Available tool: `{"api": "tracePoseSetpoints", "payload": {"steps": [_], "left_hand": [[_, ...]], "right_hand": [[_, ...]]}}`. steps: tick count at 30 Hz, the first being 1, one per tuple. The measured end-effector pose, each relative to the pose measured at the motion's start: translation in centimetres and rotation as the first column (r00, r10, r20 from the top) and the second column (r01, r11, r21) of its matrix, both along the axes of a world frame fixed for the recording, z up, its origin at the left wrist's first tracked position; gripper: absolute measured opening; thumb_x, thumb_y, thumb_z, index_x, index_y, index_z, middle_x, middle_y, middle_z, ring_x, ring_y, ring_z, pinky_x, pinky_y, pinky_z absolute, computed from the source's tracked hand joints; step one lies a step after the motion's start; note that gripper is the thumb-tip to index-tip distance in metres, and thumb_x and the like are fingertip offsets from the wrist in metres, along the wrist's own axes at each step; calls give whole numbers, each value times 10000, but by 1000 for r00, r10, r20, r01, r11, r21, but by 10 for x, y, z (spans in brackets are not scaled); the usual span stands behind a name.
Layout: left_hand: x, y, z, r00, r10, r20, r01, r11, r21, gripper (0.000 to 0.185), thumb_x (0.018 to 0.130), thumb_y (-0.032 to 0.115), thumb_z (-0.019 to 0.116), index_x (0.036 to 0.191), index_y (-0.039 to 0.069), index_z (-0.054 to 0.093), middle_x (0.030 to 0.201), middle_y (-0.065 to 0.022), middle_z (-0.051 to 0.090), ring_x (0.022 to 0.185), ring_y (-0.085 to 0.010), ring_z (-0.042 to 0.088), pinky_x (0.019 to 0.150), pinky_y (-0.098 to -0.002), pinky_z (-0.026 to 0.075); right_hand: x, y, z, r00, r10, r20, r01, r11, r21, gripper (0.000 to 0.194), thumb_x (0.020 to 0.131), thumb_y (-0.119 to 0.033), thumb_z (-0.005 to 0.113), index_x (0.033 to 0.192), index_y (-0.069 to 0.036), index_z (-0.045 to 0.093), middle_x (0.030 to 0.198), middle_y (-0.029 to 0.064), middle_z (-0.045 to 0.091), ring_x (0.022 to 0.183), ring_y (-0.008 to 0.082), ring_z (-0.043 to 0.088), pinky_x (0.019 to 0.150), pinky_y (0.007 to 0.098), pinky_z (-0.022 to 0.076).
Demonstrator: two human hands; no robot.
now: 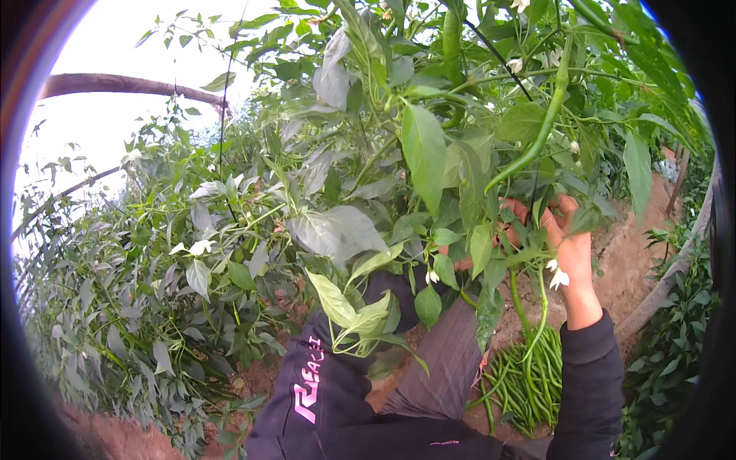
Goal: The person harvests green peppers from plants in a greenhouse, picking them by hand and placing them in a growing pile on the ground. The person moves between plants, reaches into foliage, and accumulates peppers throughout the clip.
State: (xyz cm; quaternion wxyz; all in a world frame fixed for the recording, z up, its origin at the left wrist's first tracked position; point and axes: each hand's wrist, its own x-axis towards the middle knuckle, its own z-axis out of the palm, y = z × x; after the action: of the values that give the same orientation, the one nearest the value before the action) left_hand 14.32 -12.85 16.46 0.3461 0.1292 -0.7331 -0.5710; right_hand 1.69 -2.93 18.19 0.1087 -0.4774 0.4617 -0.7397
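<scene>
My right hand (566, 233) is raised among the pepper plant's leaves, fingers curled near a stem and a dark line; foliage hides whether they grip anything. Close beside it, my left hand (516, 208) shows only in patches behind the leaves, so its hold is hidden too. Just above both hands hangs a long green chili pepper (543, 129), and another green pepper (452, 46) hangs higher up. Below my right hand more slender peppers (519, 305) hang down. A heap of green chili peppers (526, 382) lies low, beside my right forearm.
Dense pepper plants (172, 299) fill the left side. A dark support string (223, 132) runs upright through them, near a wooden pole (132, 84). Bare soil (627, 236) lies to the right, bordered by a pale curved pipe or pole (661, 290). My trousered leg (440, 362) is below.
</scene>
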Motion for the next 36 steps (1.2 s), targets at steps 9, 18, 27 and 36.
{"api": "tracePoseSetpoints", "payload": {"steps": [9,18,27,36], "left_hand": [[-4,-3,-7,999,25,-35,-27,998,-61,408,818,187,726,1166,42,570,1024,-47,626,855,-127,615,721,-253,518],[-12,-13,-35,993,75,-87,-89,982,-165,382,836,195,710,1167,46,593,1016,-53,629,817,-130,620,707,-252,524],[11,-27,14,920,-383,-84,391,887,245,393,904,281,612,1205,34,556,951,-71,658,650,-103,598,531,-252,490],[14,-27,-6,896,-401,-192,443,844,304,543,890,294,638,1346,97,419,1206,-127,553,912,-195,580,706,-325,513]], "right_hand": [[32,18,21,996,-85,37,81,990,113,147,893,-155,661,940,-32,595,688,-35,549,570,24,454,504,189,339],[30,27,25,979,-204,24,202,976,79,202,876,-163,673,943,24,638,788,47,608,701,114,527,654,258,440],[7,29,13,997,63,37,-72,938,339,233,793,-178,598,853,24,698,778,104,663,728,156,582,703,308,466],[-7,31,-11,997,82,-8,-75,948,309,211,850,-129,620,936,62,648,799,41,651,730,88,559,687,266,468]]}}
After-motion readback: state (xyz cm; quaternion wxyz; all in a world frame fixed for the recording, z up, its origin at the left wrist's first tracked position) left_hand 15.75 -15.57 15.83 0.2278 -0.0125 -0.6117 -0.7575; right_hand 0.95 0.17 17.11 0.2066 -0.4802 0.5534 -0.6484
